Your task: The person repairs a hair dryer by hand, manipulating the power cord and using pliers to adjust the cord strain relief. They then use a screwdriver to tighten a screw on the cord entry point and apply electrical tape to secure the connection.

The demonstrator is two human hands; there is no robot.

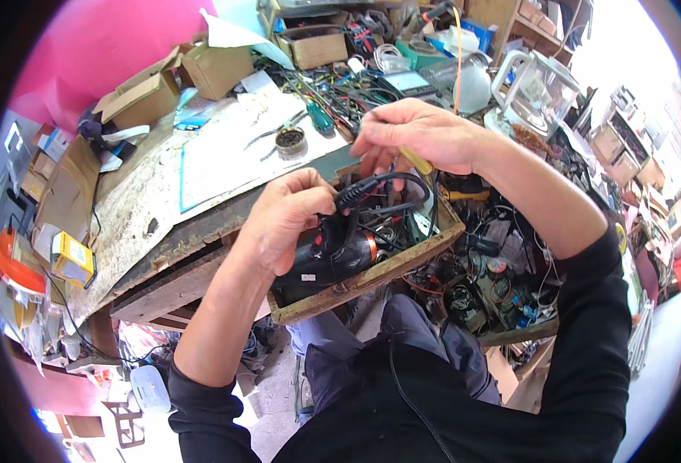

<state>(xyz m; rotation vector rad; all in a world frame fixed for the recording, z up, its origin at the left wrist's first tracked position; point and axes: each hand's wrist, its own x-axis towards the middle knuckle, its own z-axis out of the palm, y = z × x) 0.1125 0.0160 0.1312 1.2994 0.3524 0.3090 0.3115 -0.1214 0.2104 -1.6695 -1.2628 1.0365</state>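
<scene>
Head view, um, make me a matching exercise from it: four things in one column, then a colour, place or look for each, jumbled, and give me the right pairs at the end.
Column one
1. Handle in the right hand
2. Bulky tool under the left hand
3. Small round container on the bench
4. Large jug beyond the right forearm

Column two
A. Black, with an orange band
B. Transparent
C. Yellow
D. Standing on a white sheet

Right pairs
1-C
2-A
3-D
4-B
</scene>
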